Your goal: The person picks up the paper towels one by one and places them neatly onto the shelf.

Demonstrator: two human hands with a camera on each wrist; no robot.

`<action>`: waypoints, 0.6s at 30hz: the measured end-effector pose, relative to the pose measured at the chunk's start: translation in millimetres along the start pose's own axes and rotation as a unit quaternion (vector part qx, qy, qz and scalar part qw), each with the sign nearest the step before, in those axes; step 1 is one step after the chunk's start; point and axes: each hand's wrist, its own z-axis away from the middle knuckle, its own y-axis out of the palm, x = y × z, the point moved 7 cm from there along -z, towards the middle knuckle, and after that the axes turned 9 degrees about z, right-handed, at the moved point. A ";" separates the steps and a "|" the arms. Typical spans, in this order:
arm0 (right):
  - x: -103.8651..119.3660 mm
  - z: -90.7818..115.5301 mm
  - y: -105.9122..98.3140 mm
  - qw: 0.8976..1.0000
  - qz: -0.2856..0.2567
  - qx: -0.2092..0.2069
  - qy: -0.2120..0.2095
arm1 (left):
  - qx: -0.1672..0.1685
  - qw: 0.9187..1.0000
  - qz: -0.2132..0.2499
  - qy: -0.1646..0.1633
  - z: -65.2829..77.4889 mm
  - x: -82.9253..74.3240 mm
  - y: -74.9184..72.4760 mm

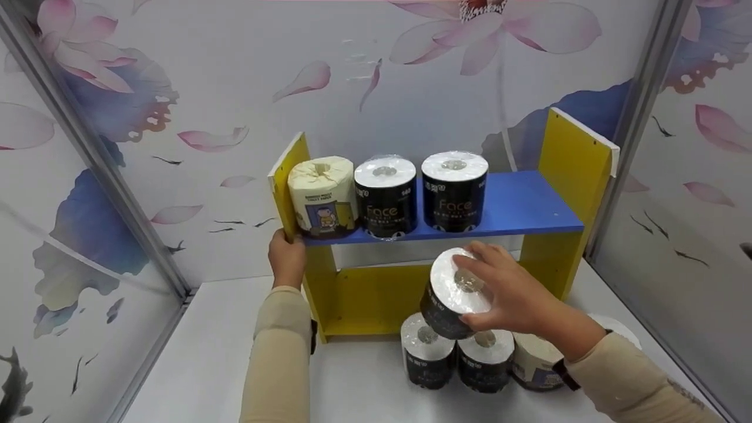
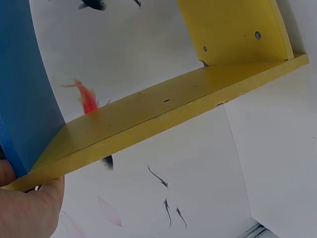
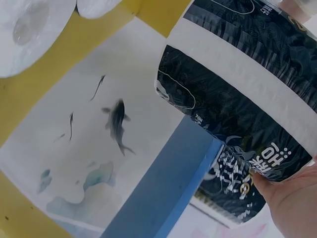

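My right hand (image 1: 505, 288) grips a black-and-white toilet roll (image 1: 449, 299), tilted, in front of the shelf's lower opening. In the right wrist view this roll (image 3: 237, 94) fills the upper right, with the thumb against its end. My left hand (image 1: 288, 258) holds the yellow side panel (image 1: 288, 170) of the shelf, just below the blue board (image 1: 529, 202). On that board stand a cream-wrapped toilet roll (image 1: 323, 200) at the left end and two black-and-white rolls, one in the middle (image 1: 386, 200) and one to its right (image 1: 454, 194).
On the white table (image 1: 217, 352) before the shelf stand two more black-and-white rolls (image 1: 427, 358) and a cream roll (image 1: 534, 361), partly behind the right forearm. Another white roll top (image 1: 617, 329) shows beyond that forearm. Flower-printed walls (image 1: 223, 88) enclose the back and sides.
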 end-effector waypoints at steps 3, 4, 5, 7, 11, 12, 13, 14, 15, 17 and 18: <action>-4.3 2.3 -9.7 1.000 0.002 -0.008 -0.002 | 0.000 1.000 -0.005 0.000 0.1 -0.5 0.1; -6.0 3.1 -12.7 1.000 0.004 -0.011 -0.002 | -0.001 1.000 -0.006 -0.001 0.3 -0.4 0.0; -7.6 3.8 -15.7 1.000 0.006 -0.014 -0.002 | -0.002 1.000 -0.007 0.000 0.5 -0.8 -0.2; -10.3 5.0 -21.8 1.000 0.010 -0.022 -0.003 | -0.003 1.000 -0.008 0.001 0.8 -0.8 -0.3; -15.1 7.2 -33.3 1.000 0.010 -0.029 0.003 | -0.001 1.000 -0.004 0.000 0.8 0.0 0.2; -16.2 7.6 -36.0 0.999 0.011 -0.030 0.004 | 0.001 1.000 -0.001 -0.003 0.7 0.7 0.6; -17.6 8.1 -38.5 0.999 0.012 -0.030 0.007 | 0.002 1.000 0.000 -0.004 0.5 1.0 0.8; -18.9 8.6 -40.9 0.999 0.013 -0.030 0.011 | 0.004 1.000 0.003 -0.005 0.6 1.3 1.0; -20.2 9.1 -43.3 0.999 0.014 -0.029 0.015 | 0.004 1.000 0.004 -0.006 0.7 1.4 1.0; -23.3 10.1 -47.7 0.999 0.019 -0.030 0.021 | 0.004 1.000 0.004 -0.006 1.1 1.4 0.8; -24.7 10.5 -50.0 0.999 0.021 -0.032 0.022 | 0.004 1.000 0.004 -0.005 1.4 1.2 0.8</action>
